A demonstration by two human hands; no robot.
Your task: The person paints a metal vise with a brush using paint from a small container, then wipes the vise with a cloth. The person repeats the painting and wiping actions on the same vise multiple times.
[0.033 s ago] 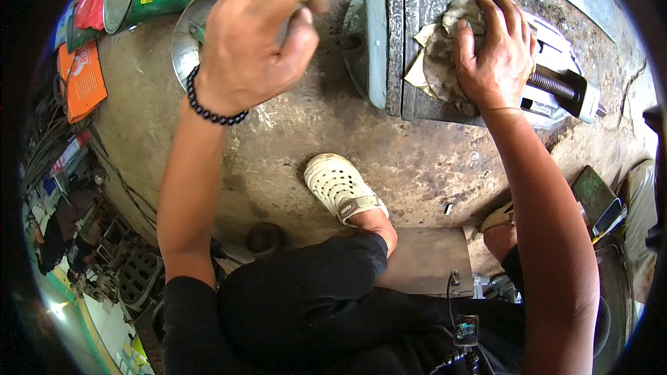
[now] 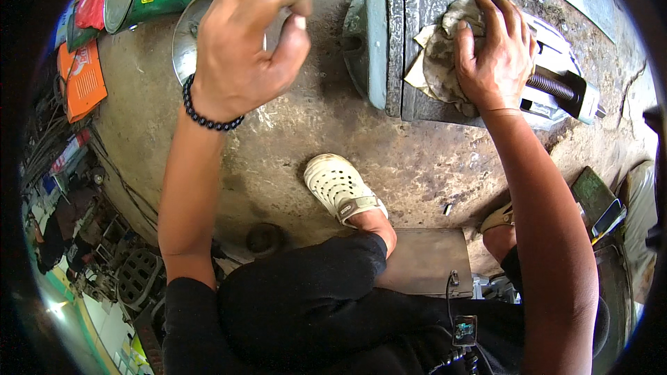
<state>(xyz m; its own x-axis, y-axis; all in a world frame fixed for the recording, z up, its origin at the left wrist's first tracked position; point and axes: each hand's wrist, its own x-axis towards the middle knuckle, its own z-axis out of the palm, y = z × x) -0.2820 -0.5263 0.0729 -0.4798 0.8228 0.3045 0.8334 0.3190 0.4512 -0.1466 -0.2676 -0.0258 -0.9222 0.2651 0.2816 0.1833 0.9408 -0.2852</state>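
The right hand, fingers spread flat, presses a crumpled grey rag onto a heavy grey-green metal vise on the concrete floor. The rag looks soft and light (best bunched in the palm). The left hand hovers with fingers curled together over a round steel bowl; whether they pinch anything, I cannot tell.

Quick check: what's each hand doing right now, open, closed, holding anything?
Left hand: raised above the metal bowl, fingers curled shut; anything pinched inside cannot be told.
Right hand: spread open, pressing a dirty rag onto the grey vise.
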